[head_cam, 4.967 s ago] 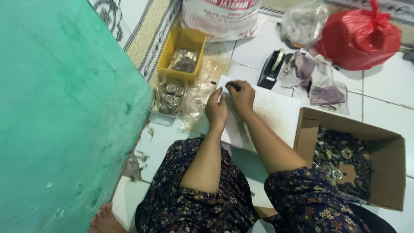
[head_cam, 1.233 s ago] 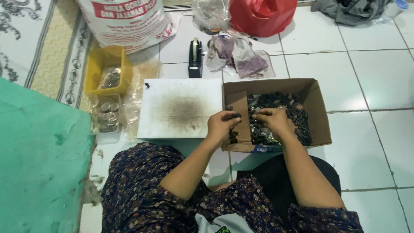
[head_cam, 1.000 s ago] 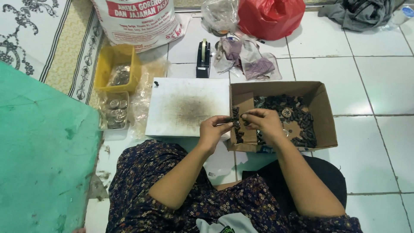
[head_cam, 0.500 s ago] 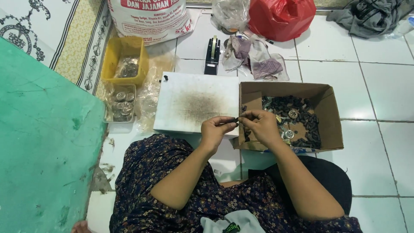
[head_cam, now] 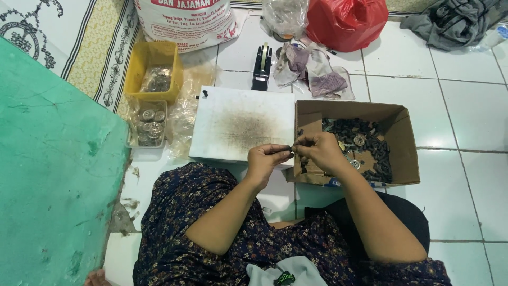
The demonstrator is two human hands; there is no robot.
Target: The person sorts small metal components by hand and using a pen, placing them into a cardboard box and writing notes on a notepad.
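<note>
White floor tiles make up the working ground, with the person seated on them and both hands raised together at the near edge of a flat white board with a dark smudged middle. The left hand is curled, its thumb and forefinger pinching one end of a small dark rod-like part; the right hand meets it from the other side, fingertips pressed onto the same part, so the two hands nearly touch over it. Whether the part is one piece or two being joined is too small to tell. Just beyond the right hand stands an open brown cardboard box holding a heap of small dark parts with a few round silvery ones among them; the heap looks sizeable, which suggests that a good deal is left unhandled. Beyond the left hand and further out to its side lie a clear plastic tray of round silvery pieces and, past that, a yellow plastic tub with a clear bag of similar pieces; these seem to be the finished stock, moderate so far. Farther off, past the board, stand a black tape dispenser, some crumpled plastic bags, a red plastic bag and a large white printed sack. A green surface borders the left side.
</note>
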